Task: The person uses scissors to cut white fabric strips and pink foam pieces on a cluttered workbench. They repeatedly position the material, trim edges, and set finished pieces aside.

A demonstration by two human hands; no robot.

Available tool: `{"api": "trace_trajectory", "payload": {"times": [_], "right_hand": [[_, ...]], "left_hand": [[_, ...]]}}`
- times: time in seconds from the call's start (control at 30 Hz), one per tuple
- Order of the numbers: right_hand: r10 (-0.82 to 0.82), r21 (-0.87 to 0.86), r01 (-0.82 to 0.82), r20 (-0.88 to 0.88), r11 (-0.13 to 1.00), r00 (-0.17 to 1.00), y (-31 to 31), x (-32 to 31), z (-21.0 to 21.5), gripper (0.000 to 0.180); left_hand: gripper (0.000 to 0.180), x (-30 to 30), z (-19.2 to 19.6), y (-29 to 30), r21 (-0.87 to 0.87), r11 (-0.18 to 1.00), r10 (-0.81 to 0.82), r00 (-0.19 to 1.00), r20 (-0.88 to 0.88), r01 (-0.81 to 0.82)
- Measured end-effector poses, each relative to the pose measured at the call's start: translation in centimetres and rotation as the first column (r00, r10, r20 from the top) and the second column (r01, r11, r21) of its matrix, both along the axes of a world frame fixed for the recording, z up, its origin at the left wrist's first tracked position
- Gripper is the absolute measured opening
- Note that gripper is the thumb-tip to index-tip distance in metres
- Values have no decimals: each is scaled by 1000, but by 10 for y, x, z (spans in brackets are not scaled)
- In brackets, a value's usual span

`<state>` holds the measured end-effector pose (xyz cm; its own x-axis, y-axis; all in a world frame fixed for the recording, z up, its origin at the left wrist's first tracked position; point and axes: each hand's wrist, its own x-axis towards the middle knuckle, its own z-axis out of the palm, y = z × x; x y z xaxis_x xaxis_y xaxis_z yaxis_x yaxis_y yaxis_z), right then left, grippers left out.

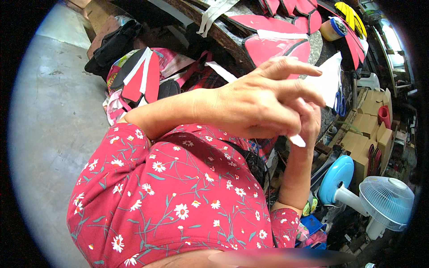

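My left hand [263,100] crosses in front of my chest, with its thumb and near fingers closed and the far finger stretched out. A small white strip [297,141] sticks out below its pinched fingertips. Close against it is my right hand [313,123], fingers bent and partly hidden behind the left one; what they hold does not show. Just past the hands lies a white sheet or bundle of strips [330,79], beside blue-handled scissors [340,105]. Beyond my left hand, a pink panel with black edging [277,52] rests on the worktable, with a white band across it.
More pink panels [263,23] lie farther back on the table, near a tub with a dark lid [333,29] and a yellow bundle [351,18]. A pink-and-black piece [146,78] sits at the left. Cardboard boxes [364,127] and a blue-and-white fan [386,201] stand at the right.
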<state>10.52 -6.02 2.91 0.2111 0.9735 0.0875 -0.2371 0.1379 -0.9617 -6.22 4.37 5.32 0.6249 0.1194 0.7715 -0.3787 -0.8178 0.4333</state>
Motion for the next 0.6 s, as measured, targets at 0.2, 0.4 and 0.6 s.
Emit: {"api": "trace_trajectory", "payload": {"times": [0.2,0.4,0.6], "right_hand": [[303,-312,-360,-217,879,928,-20,-29,22,67],[486,39,-557,-542,830,686,-17,-35,12,41],[159,2,-168,-343,986,926,-25,-14,12,32]], "left_hand": [[10,-19,19,0,-81,960,-270,963,-9,268],[5,-22,18,14,-136,916,-369,926,76,377],[5,-27,-12,21,-256,944,-237,968,-79,210]]}}
